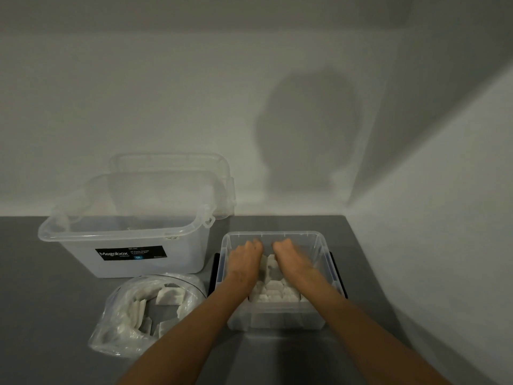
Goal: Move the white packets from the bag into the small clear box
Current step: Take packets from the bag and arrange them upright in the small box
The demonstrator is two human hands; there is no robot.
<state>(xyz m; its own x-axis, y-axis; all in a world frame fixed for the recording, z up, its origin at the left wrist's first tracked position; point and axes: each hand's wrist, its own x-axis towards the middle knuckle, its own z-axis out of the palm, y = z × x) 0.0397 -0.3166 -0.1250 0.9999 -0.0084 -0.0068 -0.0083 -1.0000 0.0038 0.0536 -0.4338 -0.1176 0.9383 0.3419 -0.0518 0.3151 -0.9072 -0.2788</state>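
Both forearms reach into the small clear plastic box (pixel 319 243); left hand (pixel 244 262) and right hand (pixel 291 259) press palms-down on white packets (pixel 273 293), grip unclear, grey table (pixel 41 301), white walls.

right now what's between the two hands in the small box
In the head view, white packets stand between the left hand and right hand, inside the small box.

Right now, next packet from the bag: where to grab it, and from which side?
Probably take the folded white packet lying uppermost near the bag's open mouth. Pinch its raised upper edge, coming from above and from the right, since the mouth gapes upward and the small clear box sits on that side. Both the left hand and right hand are in the box.
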